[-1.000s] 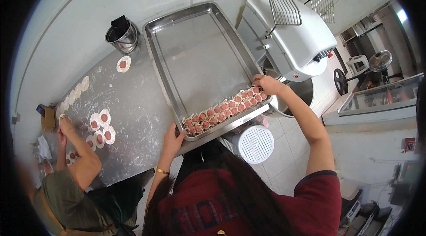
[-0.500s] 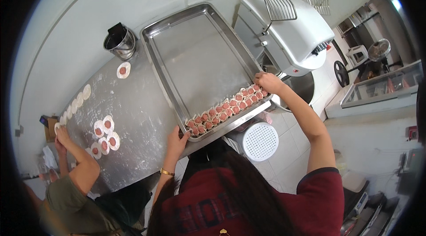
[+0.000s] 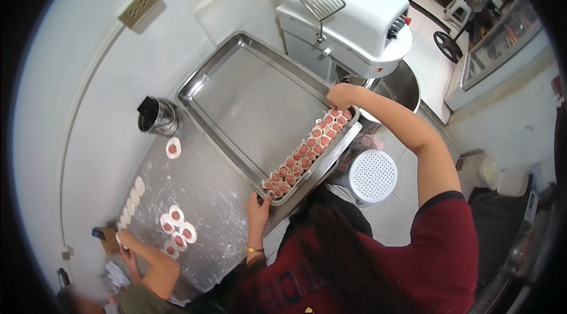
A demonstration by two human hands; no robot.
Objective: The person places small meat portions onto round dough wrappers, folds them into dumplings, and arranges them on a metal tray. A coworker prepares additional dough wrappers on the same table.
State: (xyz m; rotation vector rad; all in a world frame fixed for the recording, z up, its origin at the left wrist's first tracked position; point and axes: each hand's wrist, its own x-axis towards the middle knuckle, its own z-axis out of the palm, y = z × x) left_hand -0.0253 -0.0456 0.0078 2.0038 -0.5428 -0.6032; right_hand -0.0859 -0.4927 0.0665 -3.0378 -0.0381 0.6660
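Note:
A large shallow metal tray (image 3: 277, 66) lies on the metal table in front of me. Along its near side, open-topped dumplings (image 3: 301, 157) with pink filling stand packed in rows; the rest of the tray bottom is bare. My left hand (image 3: 258, 209) grips the tray's near left corner, thumb up at the rim beside the end dumplings. At the right side rim, my right hand (image 3: 342, 96) is closed over the edge, just beyond the dumplings at that end. Its fingertips are partly hidden.
Flat wrappers with pink filling (image 3: 175, 225) lie on the floury table (image 3: 215, 208); plain wrappers (image 3: 134, 197) line its far left edge. A co-worker's hands (image 3: 127, 243) hold a wrapper there. A metal pail (image 3: 162, 118) stands by the wall, a white mixer (image 3: 354, 19) behind the tray, a white stool (image 3: 373, 175) at right.
The view has tilted, so the tray, table and mixer appear turned and shifted. Both my hands stay on the tray rim, the right one slightly farther from the dumplings' end.

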